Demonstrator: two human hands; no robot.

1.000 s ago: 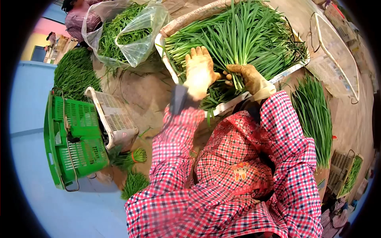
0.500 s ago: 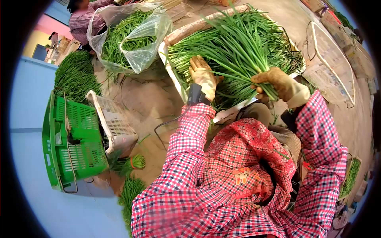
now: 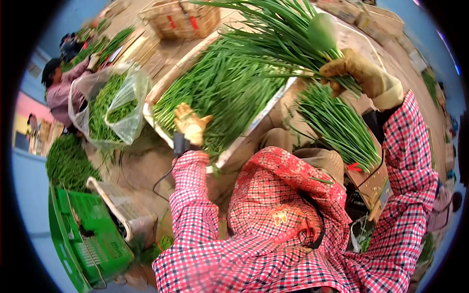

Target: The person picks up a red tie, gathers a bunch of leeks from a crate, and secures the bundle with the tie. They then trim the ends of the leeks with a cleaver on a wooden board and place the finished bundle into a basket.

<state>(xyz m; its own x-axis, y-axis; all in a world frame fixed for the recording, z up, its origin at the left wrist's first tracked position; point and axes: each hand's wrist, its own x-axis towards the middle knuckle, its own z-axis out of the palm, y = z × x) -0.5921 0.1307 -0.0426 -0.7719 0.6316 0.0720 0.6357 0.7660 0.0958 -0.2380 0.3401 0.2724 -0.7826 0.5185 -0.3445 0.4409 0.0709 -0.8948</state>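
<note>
My right hand (image 3: pixel 349 71), in a yellowed glove, grips a bunch of garlic chives (image 3: pixel 293 36) by its lower stems, the leaves fanning up and left. A pale green oval blurs over part of this bunch. Over the left end of a white crate (image 3: pixel 152 93) heaped with loose garlic chives (image 3: pixel 215 93), my left hand (image 3: pixel 192 123) is gloved too, fingers spread against the pile and holding nothing. Below my right hand lies another bunch of chives (image 3: pixel 337 127), with a red tie (image 3: pixel 354 167) near its lower end, on a wooden board (image 3: pixel 366 190).
A clear plastic bag (image 3: pixel 139 90) of greens stands left of the crate, with a person (image 3: pixel 66 93) beyond it. A green basket (image 3: pixel 93 239) and a whitish basket (image 3: pixel 129 207) sit at lower left. Another basket (image 3: pixel 183 19) is at the back.
My right hand has lifted its bunch up and right, away from the crate. My left hand stays at the pile. The view has swung right, bringing the tied bunch and board into sight.
</note>
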